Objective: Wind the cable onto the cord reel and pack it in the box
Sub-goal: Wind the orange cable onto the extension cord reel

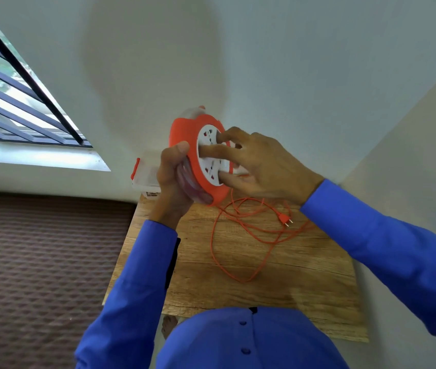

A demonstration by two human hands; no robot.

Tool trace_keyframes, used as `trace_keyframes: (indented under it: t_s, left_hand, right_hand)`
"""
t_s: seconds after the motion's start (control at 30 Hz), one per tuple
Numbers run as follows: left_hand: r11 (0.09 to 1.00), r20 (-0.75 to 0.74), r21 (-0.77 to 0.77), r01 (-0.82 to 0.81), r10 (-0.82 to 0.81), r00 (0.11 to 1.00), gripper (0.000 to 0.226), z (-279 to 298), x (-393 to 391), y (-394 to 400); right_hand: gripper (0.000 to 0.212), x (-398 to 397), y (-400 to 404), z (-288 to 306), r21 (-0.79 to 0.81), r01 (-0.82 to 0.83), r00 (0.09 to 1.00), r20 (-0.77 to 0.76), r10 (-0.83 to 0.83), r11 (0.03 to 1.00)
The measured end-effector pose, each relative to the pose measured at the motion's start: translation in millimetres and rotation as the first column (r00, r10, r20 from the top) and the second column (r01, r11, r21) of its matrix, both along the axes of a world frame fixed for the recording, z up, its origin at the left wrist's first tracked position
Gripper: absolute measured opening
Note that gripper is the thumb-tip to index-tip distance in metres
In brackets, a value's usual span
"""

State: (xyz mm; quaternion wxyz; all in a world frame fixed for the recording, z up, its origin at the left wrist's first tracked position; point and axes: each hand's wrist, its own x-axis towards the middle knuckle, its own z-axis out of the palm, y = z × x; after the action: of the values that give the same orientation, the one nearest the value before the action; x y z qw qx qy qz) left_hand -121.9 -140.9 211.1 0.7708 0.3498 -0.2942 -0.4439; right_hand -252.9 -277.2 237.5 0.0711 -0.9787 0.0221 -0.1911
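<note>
I hold an orange cord reel (185, 129) with a white socket face up above the wooden table (304, 283). My left hand (170, 179) grips its rim and clear back from the left. My right hand (259, 163) lies on the white socket face with fingers spread on it. The orange cable (234, 251) hangs from the reel and lies in loose loops on the table. Its plug (284, 219) rests at the far right of the table. A clear plastic box (145, 179) with orange clips stands at the table's far left corner, partly hidden by my left hand.
White walls close in behind the table and along its right side. A brown patterned mattress (46, 262) lies to the left of the table. A barred window (12, 97) is at the upper left.
</note>
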Motion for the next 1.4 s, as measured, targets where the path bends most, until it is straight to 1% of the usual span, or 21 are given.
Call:
trace_keyframes:
  t_s: [0.13, 0.27, 0.33, 0.43, 0.5, 0.53, 0.57, 0.6, 0.67, 0.7, 0.73, 0.77, 0.87, 0.93, 0.97, 1.07, 1.13, 1.17, 1.23, 1.33, 1.4]
  left_hand:
    - [0.999, 0.094, 0.033, -0.031, 0.028, 0.995, 0.073, -0.6, -2.3, 0.6]
    - [0.997, 0.12, 0.065, -0.037, 0.029, 0.992, 0.094, -3.4, -4.8, 2.5]
    - [0.996, 0.122, 0.08, -0.035, 0.025, 0.992, 0.079, -6.0, -3.7, 2.3]
    - [0.998, 0.164, 0.051, 0.036, -0.044, 0.986, 0.049, -13.6, 2.5, -0.8]
    - [0.996, 0.186, 0.034, 0.08, -0.085, 0.979, 0.051, -17.4, 3.1, -4.1]
    - [0.995, 0.189, 0.039, 0.093, -0.099, 0.977, 0.056, -18.1, 3.3, -4.4]
    - [0.993, 0.185, 0.035, 0.11, -0.114, 0.976, 0.062, -19.2, 4.3, -4.9]
    - [0.993, 0.178, 0.023, 0.118, -0.12, 0.977, 0.066, -20.6, 5.5, -5.0]
    - [0.998, 0.162, 0.007, 0.061, -0.061, 0.985, 0.064, -21.1, 6.2, -1.7]
    - [1.0, 0.151, 0.0, 0.019, -0.018, 0.988, 0.062, -19.8, 5.9, 0.7]
    - [1.0, 0.126, -0.007, -0.005, 0.006, 0.992, 0.063, -17.9, 5.3, 2.3]
    - [1.0, 0.095, -0.013, -0.014, 0.016, 0.995, 0.066, -16.6, 5.0, 3.0]
    - [1.0, 0.032, 0.013, -0.007, 0.007, 0.999, 0.094, -13.4, 4.5, 2.2]
    - [0.999, 0.027, 0.048, 0.012, -0.014, 1.0, 0.112, -14.6, 5.5, 1.8]
    - [0.998, 0.029, 0.056, 0.033, -0.035, 0.999, 0.111, -16.3, 5.6, 2.2]
    - [0.999, 0.046, 0.028, 0.04, -0.042, 0.998, 0.084, -19.3, 5.4, 2.3]
    - [1.0, 0.062, 0.011, -0.001, 0.0, 0.998, 0.078, -19.0, 3.3, 0.9]
    - [1.0, 0.09, 0.009, -0.016, 0.015, 0.996, 0.075, -17.5, 1.8, 0.5]
    - [0.999, 0.125, 0.032, -0.03, 0.025, 0.992, 0.07, -15.1, 0.0, 0.7]
    - [0.996, 0.171, 0.072, -0.049, 0.036, 0.985, 0.073, -16.3, 1.6, 1.9]
    - [0.992, 0.18, 0.107, -0.073, 0.053, 0.982, 0.107, -15.9, 1.2, -0.6]
  right_hand:
    - [0.063, 6.6, 7.3, 0.6, 0.34, 0.163, 0.97, 0.115, -0.213, 0.926]
    - [0.054, 15.2, 11.0, -3.5, 0.56, 0.256, 0.908, 0.139, -0.394, 0.788]
    - [0.072, 18.8, 14.4, -5.6, 0.659, 0.293, 0.901, 0.053, -0.431, 0.692]
    - [0.078, 18.0, 17.1, -4.1, 0.822, 0.356, 0.906, -0.187, -0.38, 0.445]
    - [0.076, 15.6, 16.2, -1.9, 0.881, 0.387, 0.912, -0.322, -0.254, 0.272]
    - [0.075, 14.1, 16.8, -0.8, 0.886, 0.39, 0.914, -0.341, -0.218, 0.25]
    - [0.074, 12.4, 18.2, -0.7, 0.872, 0.385, 0.917, -0.326, -0.229, 0.302]
    - [0.074, 10.7, 19.4, -1.2, 0.828, 0.372, 0.921, -0.273, -0.278, 0.419]
    - [0.059, 7.4, 21.7, -5.7, 0.608, 0.336, 0.924, -0.065, -0.377, 0.719]
    - [0.043, 6.1, 22.8, -8.6, 0.479, 0.306, 0.925, 0.053, -0.376, 0.822]
    - [0.027, 3.8, 24.8, -9.9, 0.387, 0.259, 0.935, 0.131, -0.331, 0.885]
    - [0.026, 1.3, 26.6, -9.7, 0.312, 0.203, 0.952, 0.161, -0.262, 0.928]
    - [0.052, -6.9, 17.4, -16.2, 0.061, 0.029, 0.997, 0.075, -0.034, 0.998]
    - [0.054, -10.1, 11.9, -14.6, -0.016, -0.008, 1.0, -0.01, 0.008, 1.0]
    - [0.052, -10.4, 8.9, -14.2, -0.013, -0.011, 1.0, -0.019, 0.01, 1.0]
    - [0.053, -7.8, 9.3, -13.7, -0.017, 0.024, 0.997, 0.079, -0.023, 1.0]
    - [0.057, -4.2, 13.3, -11.3, 0.174, 0.093, 0.981, 0.15, -0.12, 0.98]
    - [0.058, -2.2, 15.5, -9.2, 0.354, 0.12, 0.974, 0.139, -0.18, 0.927]
    - [0.051, 2.9, 16.9, -8.4, 0.659, 0.161, 0.964, 0.054, -0.26, 0.734]
    - [0.045, 13.4, 15.7, -10.5, 0.775, 0.201, 0.922, 0.057, -0.383, 0.599]
    - [0.068, 18.5, 15.8, -11.9, 0.871, 0.224, 0.891, 0.0, -0.455, 0.438]
